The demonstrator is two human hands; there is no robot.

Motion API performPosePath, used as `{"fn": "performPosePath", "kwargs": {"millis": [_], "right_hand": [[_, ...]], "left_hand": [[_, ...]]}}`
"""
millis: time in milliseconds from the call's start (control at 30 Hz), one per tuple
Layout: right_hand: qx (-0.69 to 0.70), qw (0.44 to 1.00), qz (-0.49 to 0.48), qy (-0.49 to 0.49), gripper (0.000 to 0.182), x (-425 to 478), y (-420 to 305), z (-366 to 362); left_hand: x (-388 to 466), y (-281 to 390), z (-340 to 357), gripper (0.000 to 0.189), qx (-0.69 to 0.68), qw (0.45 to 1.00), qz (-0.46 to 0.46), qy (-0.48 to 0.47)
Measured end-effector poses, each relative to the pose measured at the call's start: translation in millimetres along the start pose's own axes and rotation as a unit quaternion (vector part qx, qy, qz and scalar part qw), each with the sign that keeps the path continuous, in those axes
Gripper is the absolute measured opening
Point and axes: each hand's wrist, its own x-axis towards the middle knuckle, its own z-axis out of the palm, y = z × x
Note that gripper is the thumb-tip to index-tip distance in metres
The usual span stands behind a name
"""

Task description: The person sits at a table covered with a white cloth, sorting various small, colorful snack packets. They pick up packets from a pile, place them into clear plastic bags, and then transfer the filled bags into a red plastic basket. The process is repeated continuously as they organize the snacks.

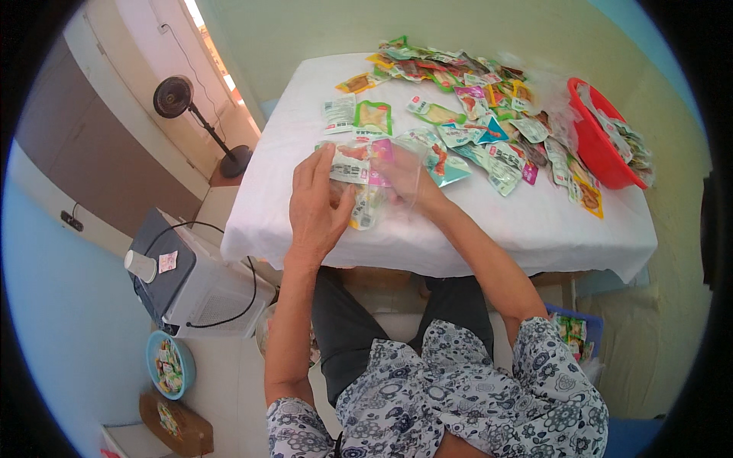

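Note:
A clear plastic bag with several printed snack packets in it lies over the near part of the table. My left hand grips the bag's left side, its thumb across the packets. Inside the bag's mouth is my right hand, seen through the film; its fingers rest on a white and purple packet. Just beyond the bag lie a green-edged packet, a white packet lying face down and a teal and white packet.
Loose packets heap along the table's far side. More clear bags lie beside a red basin of packets at right. A white cloth covers the table. On the floor stand a fan, a blue basin and a cardboard box.

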Motion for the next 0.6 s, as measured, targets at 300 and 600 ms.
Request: {"fn": "performPosePath", "kwargs": {"millis": [300, 600], "right_hand": [[-0.022, 0.999, -0.018, 0.033, 0.024, -1.8, -3.5, 3.1], [-0.132, 0.970, -0.196, 0.065, 0.024, -8.2, 43.7, -18.1]], "left_hand": [[-2.8, -0.1, 1.8, 0.027, -0.015, 0.998, -0.057, -0.033], [-1.9, -0.7, 2.3, 0.029, 0.002, 0.999, -0.031, -0.032]]}}
